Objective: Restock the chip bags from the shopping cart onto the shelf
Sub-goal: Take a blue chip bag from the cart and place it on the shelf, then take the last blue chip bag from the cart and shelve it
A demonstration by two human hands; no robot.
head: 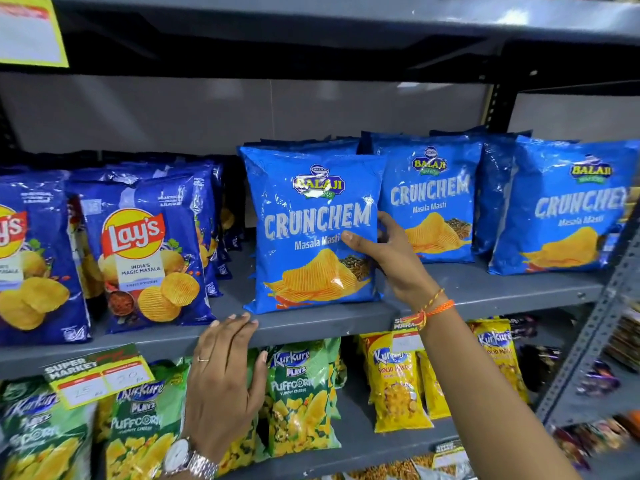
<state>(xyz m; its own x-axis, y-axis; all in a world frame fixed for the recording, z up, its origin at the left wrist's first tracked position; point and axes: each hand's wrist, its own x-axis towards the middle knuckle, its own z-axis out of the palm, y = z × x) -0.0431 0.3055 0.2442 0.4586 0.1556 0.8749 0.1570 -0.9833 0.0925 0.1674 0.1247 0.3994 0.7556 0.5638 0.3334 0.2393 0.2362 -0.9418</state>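
A blue Crunchem chip bag (308, 230) stands upright at the front of the grey middle shelf (485, 289). My right hand (388, 258) grips its right edge, thumb across the front and fingers behind. Two more rows of Crunchem bags (429, 202) (568, 209) stand to its right, and further bags show behind it. My left hand (225, 375) rests flat on the shelf's front lip below the bag, fingers spread, holding nothing. The shopping cart is out of view.
Dark blue Lay's bags (145, 254) fill the shelf's left side. On the shelf below stand green Kurkure Puffcorn bags (298, 393) and yellow Kurkure bags (398, 379). A price tag (100, 375) hangs on the shelf lip. A perforated upright (588, 348) stands at right.
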